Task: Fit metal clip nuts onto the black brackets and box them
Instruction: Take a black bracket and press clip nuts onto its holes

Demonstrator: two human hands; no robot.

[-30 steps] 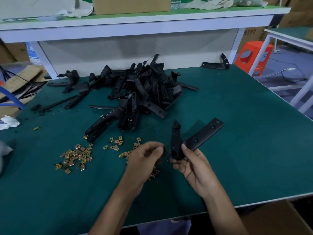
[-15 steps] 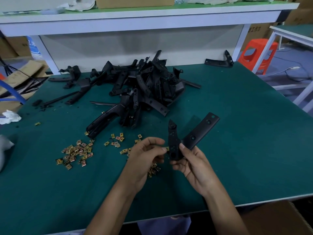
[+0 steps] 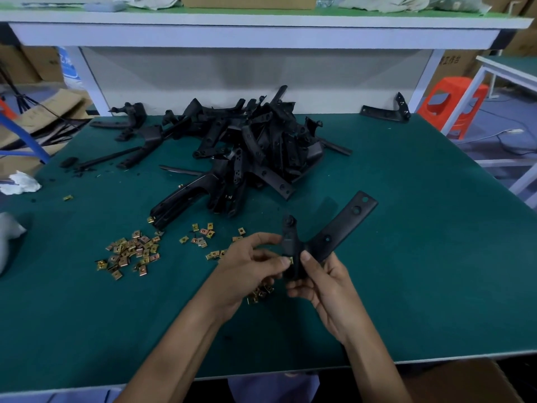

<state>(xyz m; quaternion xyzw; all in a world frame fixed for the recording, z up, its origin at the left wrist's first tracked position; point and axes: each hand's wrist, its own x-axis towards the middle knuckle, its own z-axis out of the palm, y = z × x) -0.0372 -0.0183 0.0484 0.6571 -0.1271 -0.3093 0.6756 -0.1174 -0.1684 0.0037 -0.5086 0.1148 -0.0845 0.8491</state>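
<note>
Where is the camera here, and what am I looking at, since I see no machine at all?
There is no machine: a person works bare-handed, and the single camera sits on their head, looking down at the hands. The right hand grips a black bracket above the green table. The left hand pinches a small brass-coloured clip nut at the bracket's edge. Behind lies a pile of brackets; loose clip nuts are scattered to the left.
</note>
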